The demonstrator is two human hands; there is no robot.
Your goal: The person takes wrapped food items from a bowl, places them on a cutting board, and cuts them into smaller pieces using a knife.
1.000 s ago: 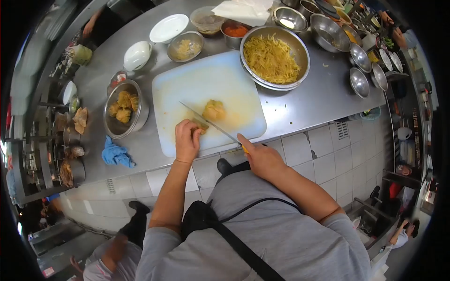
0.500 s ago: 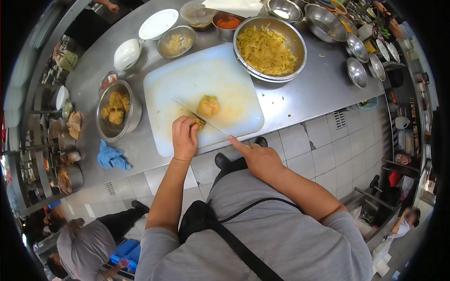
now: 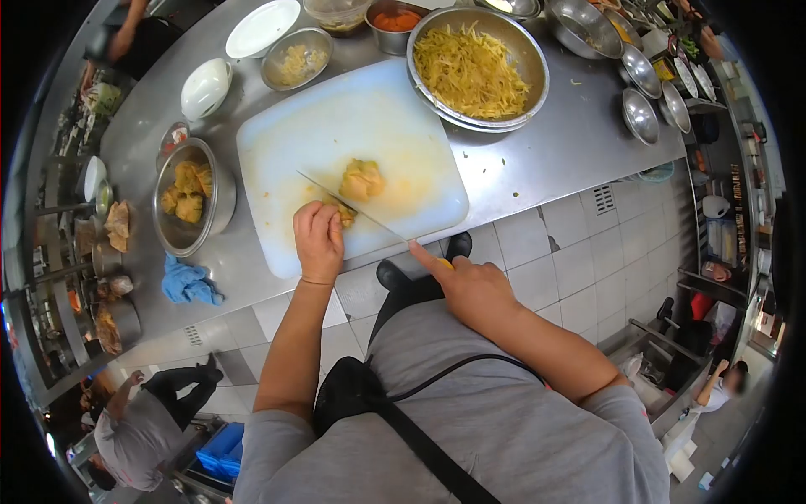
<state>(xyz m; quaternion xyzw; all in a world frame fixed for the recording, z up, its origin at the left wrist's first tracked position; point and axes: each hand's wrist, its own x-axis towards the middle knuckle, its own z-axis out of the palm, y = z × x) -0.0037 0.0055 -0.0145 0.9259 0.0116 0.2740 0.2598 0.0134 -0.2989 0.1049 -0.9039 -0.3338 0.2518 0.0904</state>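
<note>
On the white cutting board (image 3: 285, 151) my left hand (image 3: 318, 239) presses curled fingers onto a small piece of knobbly yellow-green vegetable (image 3: 346, 217), which it partly hides. My right hand (image 3: 472, 284) is closed round the yellow handle of a knife (image 3: 369, 217), index finger stretched along its back. The blade lies slantwise between that piece and a larger vegetable lump (image 3: 362, 180), seemingly against both. More such lumps (image 3: 188, 191) fill part of a steel bowl (image 3: 222, 200) left of the board.
Yellow shreds (image 3: 472, 71) fill a large steel bowl (image 3: 537, 86) at the board's far right corner. A blue cloth (image 3: 190, 280) lies near the table's front left. White dishes (image 3: 206, 89) and small bowls line the back. A co-worker (image 3: 138, 428) is at lower left.
The whole view has shifted slightly, so the table things sit further up and left. Both hands keep their grips, with the knife still beside the small piece. The co-worker at lower left has moved.
</note>
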